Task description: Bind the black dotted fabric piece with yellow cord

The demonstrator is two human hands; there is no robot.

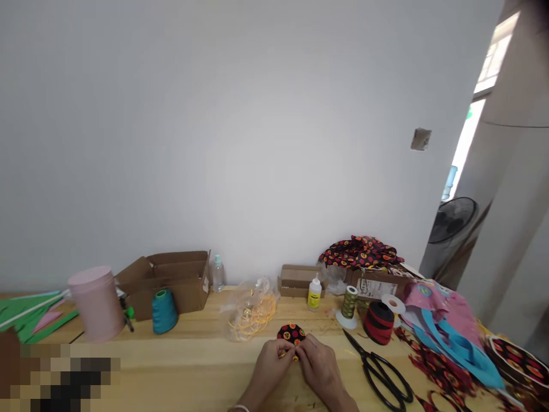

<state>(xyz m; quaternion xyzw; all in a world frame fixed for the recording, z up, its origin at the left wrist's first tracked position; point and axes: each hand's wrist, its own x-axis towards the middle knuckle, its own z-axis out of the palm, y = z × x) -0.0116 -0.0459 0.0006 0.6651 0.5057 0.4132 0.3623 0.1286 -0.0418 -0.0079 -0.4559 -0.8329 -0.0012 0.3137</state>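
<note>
A small rounded piece of black fabric (291, 332) with red and orange motifs is between my hands, just above or on the wooden table. My left hand (273, 360) pinches its near edge from the left. From the right, my right hand (318, 360) pinches the same edge, its fingertips close to the left ones. Something small and yellow shows at the fingertips, too small to name. Black-handled scissors (377, 369) lie to the right of my right hand. Beyond the fabric stands a white glue bottle (314, 293) with a yellow label.
A clear bag with yellow elastic cord (253, 315) lies left of centre. Thread cones, teal (164, 312), olive (349, 303) and red-black (379, 323), stand about. Farther back are a cardboard box (171, 286) and a pink canister (96, 303). Fabric scraps (446, 366) cover the right side.
</note>
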